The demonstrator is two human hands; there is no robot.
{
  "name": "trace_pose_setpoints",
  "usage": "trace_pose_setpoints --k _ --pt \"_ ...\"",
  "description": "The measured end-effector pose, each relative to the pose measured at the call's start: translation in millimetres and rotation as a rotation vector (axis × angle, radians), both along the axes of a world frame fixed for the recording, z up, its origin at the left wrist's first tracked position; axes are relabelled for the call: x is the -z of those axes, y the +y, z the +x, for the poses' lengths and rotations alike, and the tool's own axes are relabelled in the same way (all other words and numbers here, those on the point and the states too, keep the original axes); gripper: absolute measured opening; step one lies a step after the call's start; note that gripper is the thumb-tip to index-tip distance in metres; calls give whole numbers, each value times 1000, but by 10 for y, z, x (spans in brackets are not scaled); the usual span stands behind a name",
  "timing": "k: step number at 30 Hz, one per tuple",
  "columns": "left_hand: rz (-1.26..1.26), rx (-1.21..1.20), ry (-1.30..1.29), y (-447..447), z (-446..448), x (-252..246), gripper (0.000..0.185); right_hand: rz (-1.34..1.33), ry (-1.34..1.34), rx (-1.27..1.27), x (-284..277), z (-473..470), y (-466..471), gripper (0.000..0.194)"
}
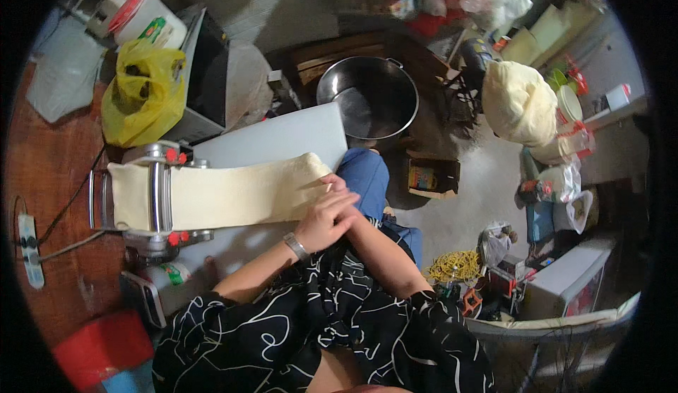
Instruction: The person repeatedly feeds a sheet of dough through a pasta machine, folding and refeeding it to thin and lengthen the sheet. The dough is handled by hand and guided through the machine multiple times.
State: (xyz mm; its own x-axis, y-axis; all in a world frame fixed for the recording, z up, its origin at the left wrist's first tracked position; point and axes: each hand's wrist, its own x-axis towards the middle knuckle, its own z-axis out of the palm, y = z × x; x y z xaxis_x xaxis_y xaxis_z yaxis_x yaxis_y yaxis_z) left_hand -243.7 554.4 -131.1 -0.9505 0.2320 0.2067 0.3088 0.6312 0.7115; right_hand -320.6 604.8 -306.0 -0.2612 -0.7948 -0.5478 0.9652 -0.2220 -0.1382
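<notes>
A long flat sheet of dough (238,194) passes through the metal rollers of a dough sheeter (163,196) at left, its near end thick or folded. My left hand (326,221), with a metal watch at the wrist, crosses over my right hand and seems to touch it; its fingers are extended and it grips nothing visible. My right hand (335,184) is at the dough's right end, its fingertips at the edge. The left hand partly covers it, so its grip is unclear. Under the dough is a pale board (280,128).
Beyond the board stands a large steel pot (368,99). A yellow plastic bag (143,94) is behind the sheeter, and a power strip (30,250) lies on the wooden table (69,181). An open cardboard box (433,175) is on the floor; a large cloth-like pale bundle (519,101) stands right.
</notes>
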Motion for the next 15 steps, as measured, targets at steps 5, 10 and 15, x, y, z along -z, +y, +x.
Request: trace_pose_setpoints --k 5,10,15 --pt "-6 90 4 64 197 575 34 4 6 -15 184 -110 104 61" --pt "-23 77 93 45 129 725 34 25 -122 -27 228 -116 134 49" --pt "13 50 142 32 137 758 30 427 -67 -76 4 -31 103 42"
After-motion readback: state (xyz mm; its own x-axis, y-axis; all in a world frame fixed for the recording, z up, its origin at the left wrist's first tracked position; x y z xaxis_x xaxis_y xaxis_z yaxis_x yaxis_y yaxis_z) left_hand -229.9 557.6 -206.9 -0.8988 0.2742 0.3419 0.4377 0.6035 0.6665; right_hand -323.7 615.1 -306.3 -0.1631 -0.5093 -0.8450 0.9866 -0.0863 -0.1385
